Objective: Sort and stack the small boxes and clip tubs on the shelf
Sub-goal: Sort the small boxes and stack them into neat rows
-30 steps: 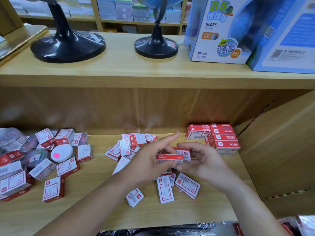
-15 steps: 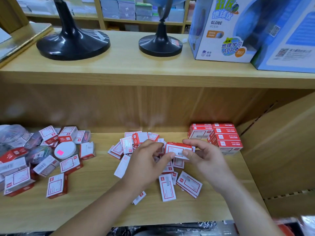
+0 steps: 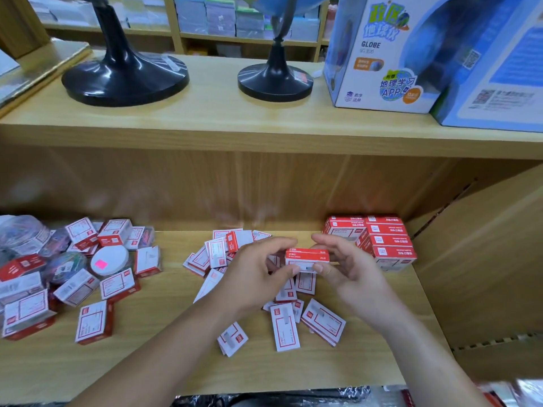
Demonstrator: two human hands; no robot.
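Both hands, left hand (image 3: 252, 274) and right hand (image 3: 349, 268), pinch one small box (image 3: 307, 258).

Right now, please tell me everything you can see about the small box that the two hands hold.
The small box looks like cardboard: a red long side with white print faces up, a white face with a grey mark below it. It is held level and crosswise in the air, above the loose boxes in the middle of the lower shelf. The left hand pinches its left end, the right hand its right end.
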